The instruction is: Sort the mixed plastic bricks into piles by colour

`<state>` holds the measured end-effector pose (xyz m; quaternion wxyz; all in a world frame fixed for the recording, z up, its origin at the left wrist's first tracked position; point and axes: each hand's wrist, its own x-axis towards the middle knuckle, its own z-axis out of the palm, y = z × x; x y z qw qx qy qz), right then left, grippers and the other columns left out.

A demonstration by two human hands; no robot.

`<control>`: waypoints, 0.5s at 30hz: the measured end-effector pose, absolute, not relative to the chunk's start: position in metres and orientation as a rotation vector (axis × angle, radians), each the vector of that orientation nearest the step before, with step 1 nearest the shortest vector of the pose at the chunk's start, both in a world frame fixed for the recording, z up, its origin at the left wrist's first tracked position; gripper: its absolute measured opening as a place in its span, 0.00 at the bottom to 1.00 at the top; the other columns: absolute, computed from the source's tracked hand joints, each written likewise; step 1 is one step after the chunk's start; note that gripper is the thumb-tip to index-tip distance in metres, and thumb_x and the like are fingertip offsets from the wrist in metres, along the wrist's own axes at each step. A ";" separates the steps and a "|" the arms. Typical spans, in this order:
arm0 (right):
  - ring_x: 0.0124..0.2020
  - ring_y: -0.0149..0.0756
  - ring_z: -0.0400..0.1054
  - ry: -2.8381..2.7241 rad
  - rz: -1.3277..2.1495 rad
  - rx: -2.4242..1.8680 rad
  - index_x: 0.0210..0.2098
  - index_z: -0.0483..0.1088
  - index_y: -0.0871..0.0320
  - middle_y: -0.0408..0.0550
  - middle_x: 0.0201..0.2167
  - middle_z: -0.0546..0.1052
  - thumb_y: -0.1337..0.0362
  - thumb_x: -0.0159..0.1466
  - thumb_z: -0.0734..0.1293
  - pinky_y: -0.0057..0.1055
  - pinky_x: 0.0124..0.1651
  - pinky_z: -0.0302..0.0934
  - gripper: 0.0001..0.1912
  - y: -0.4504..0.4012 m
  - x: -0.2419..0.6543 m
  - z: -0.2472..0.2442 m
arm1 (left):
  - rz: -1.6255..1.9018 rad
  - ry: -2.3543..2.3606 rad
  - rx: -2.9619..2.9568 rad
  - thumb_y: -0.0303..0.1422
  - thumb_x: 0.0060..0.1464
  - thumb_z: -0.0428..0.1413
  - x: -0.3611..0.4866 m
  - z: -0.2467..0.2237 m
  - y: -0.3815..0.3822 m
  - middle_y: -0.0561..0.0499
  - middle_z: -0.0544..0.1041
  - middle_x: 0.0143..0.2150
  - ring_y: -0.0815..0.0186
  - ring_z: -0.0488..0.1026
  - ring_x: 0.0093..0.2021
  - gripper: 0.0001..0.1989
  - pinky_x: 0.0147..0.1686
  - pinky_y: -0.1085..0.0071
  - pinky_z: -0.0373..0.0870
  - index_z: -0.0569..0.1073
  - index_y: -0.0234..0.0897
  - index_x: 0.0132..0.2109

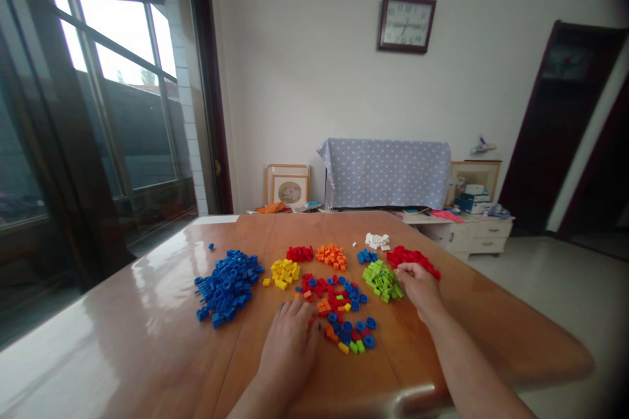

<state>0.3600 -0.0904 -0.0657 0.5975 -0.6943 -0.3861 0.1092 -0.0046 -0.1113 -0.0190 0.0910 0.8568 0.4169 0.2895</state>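
Observation:
My left hand rests palm down at the left side of a mixed heap of toy bricks, with fingers spread and thumb apart. Blue wheel-like pieces and red, orange, yellow and green bricks lie in this heap. My right hand is at the right edge of the green brick pile, just in front of the red brick pile. Its thumb and fingers are pinched together; whatever is between them is too small to make out.
On the brown table lie a large blue pile, a yellow pile, a smaller red pile, an orange pile, a small blue group and white bricks. Behind stands a cloth-covered object.

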 end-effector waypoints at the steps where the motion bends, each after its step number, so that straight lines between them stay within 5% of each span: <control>1: 0.33 0.42 0.75 -0.906 0.239 -1.608 0.39 0.75 0.60 0.52 0.33 0.81 0.50 0.56 0.67 0.32 0.32 0.66 0.20 -0.089 0.360 -0.064 | 0.860 1.235 2.546 0.28 0.61 0.49 -0.005 -0.019 -0.111 0.46 0.73 0.45 0.58 0.69 0.48 0.09 0.46 0.66 0.64 0.72 0.41 0.43; 15: 0.43 0.46 0.76 -1.041 0.170 -1.629 0.46 0.78 0.55 0.53 0.41 0.83 0.54 0.60 0.65 0.39 0.46 0.69 0.19 -0.088 0.353 -0.057 | 0.810 1.257 2.551 0.29 0.61 0.48 -0.004 -0.017 -0.112 0.46 0.74 0.45 0.58 0.70 0.48 0.09 0.46 0.66 0.64 0.73 0.41 0.42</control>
